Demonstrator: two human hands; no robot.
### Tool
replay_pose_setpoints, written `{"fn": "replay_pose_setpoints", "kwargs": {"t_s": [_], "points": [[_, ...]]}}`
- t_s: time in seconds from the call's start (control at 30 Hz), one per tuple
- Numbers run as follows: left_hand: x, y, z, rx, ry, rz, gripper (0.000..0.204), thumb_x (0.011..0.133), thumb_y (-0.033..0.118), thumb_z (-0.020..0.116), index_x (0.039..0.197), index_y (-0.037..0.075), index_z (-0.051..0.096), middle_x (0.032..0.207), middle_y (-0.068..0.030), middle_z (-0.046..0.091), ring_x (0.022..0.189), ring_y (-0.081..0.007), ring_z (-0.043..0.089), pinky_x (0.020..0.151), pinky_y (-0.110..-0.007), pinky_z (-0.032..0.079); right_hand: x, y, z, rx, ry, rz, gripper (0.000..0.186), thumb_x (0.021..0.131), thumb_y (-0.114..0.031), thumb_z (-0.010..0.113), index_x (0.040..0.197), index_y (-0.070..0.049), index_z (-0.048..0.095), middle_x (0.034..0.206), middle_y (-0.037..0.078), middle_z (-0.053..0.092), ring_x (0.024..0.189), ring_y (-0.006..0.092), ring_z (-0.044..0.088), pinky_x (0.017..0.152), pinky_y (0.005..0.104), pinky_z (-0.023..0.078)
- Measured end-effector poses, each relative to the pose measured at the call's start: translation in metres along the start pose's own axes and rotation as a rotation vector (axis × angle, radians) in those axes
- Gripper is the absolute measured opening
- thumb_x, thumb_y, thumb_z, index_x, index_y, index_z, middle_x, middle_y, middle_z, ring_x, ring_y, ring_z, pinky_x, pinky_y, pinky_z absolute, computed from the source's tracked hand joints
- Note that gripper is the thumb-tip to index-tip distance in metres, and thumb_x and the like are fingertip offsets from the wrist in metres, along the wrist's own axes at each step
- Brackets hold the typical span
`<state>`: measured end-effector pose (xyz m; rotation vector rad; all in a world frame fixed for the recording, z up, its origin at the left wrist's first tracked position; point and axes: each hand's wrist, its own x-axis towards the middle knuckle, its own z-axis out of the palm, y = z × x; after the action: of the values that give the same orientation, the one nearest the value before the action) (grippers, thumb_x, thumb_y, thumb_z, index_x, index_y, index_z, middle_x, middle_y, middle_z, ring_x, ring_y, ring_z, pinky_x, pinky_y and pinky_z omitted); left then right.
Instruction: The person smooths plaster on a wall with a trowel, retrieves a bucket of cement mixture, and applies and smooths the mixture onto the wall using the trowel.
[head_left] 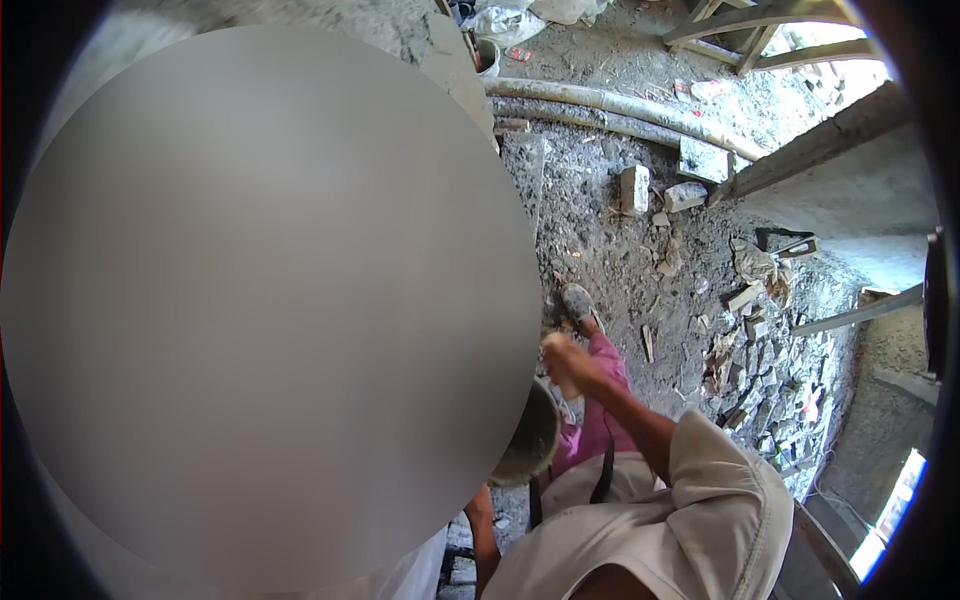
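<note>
My right hand [570, 366] is closed around a pale, rounded block-like thing [556, 352], whose kind I cannot make out. Just below it is a dark grey bucket [540, 440], partly hidden by a large grey blurred disc that covers most of the left side. At the disc's lower right edge, beneath the bucket, my left hand [480, 504] shows only in part. Its fingers are hidden, and whether it touches the bucket cannot be seen.
Rubble and pale blocks [634, 190] lie on the rough ground. Long curved poles [610, 100] cross at the top. A pile of broken bricks [765, 380] spreads to the right, near a slanting plank [860, 310]. A small bucket [487, 57] stands at the far edge.
</note>
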<state>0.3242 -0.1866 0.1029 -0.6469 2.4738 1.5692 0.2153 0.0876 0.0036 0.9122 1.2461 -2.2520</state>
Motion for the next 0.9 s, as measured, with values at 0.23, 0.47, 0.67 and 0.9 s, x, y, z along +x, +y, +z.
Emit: {"fn": "replay_pose_setpoints", "kwargs": {"t_s": [0.23, 0.47, 0.67, 0.9], "points": [[-0.020, -0.046, -0.050, -0.120, 0.057, -0.024, 0.022, 0.089, 0.018, 0.063, 0.079, 0.003, 0.050, 0.070, 0.0024, 0.049, 0.065, -0.0085, 0.041, 0.059, -0.028, 0.038, -0.099, 0.041, -0.094, -0.109, 0.376, -0.110, 0.037, 0.092, -0.035, 0.065, 0.112, -0.010, 0.046, 0.081, 0.005, 0.057, 0.055, 0.0145, 0.055, 0.045, 0.0287, 0.048], [-0.003, -0.149, -0.016, -0.031, 0.091, -0.173, 0.036, 0.089, 0.021, 0.065, 0.105, -0.010, 0.055, 0.097, -0.0107, 0.059, 0.088, -0.0187, 0.054, 0.079, -0.032, 0.045, -0.037, 0.065, -0.130, -0.660, 0.367, -0.266, 0.049, 0.093, -0.032, 0.062, 0.131, -0.008, 0.043, 0.099, 0.014, 0.060, 0.075, 0.0231, 0.064, 0.064, 0.0350, 0.053], [0.048, -0.222, 0.065, -0.186, 0.132, -0.392, 0.031, 0.089, 0.020, 0.063, 0.103, -0.006, 0.058, 0.096, -0.0101, 0.062, 0.083, -0.0172, 0.057, 0.073, -0.034, 0.047, 0.169, 0.055, -0.135, -1.376, 0.327, -0.198, 0.051, 0.090, -0.030, 0.063, 0.133, -0.007, 0.045, 0.114, 0.024, 0.063, 0.104, 0.0405, 0.062, 0.089, 0.0470, 0.047], [0.130, -0.348, 0.226, -0.061, 0.443, -0.479, 0.030, 0.091, 0.025, 0.059, 0.094, -0.004, 0.060, 0.089, -0.0099, 0.061, 0.080, -0.0164, 0.055, 0.072, -0.033, 0.046, 0.512, 0.029, -0.243, -1.692, 0.426, -0.607, 0.034, 0.093, -0.031, 0.052, 0.121, -0.011, 0.053, 0.099, 0.020, 0.067, 0.086, 0.0401, 0.065, 0.071, 0.0505, 0.050]]}}
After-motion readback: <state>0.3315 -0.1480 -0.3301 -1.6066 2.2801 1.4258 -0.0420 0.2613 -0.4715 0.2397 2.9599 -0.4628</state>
